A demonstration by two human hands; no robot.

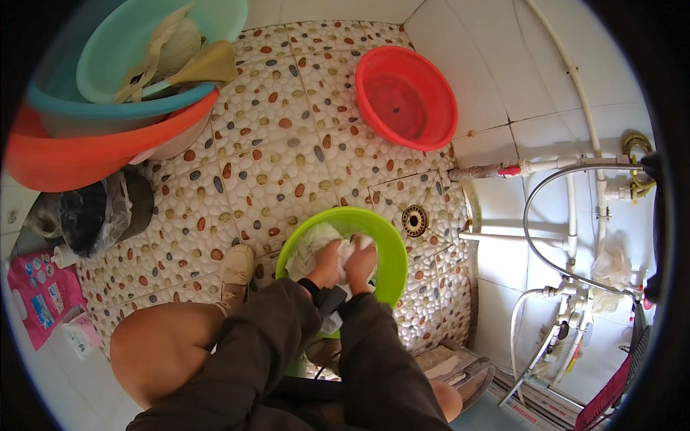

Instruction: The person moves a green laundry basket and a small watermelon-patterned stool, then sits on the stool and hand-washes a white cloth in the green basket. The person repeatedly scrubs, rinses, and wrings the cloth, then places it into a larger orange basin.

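Note:
A green plastic basin [398, 258] stands on the pebble-patterned floor between my feet. White cloth [311, 245] lies bunched inside it, wet-looking. Both hands are down in the basin, side by side. My left hand [326, 265] grips a fold of the cloth, its fingers partly hidden by the fabric. Close on its right, my right hand [361, 264] is closed on another bunch of the same cloth. A dark band with a boxy dark piece sits at my left wrist.
A red basin [407, 97] sits by the wall, near a round floor drain [414, 221]. Stacked basins [108, 156] stand at the upper left above a bin with a black bag [86, 215]. A pink package [46, 296] lies at the left. Pipes and a hose [531, 215] line the right wall.

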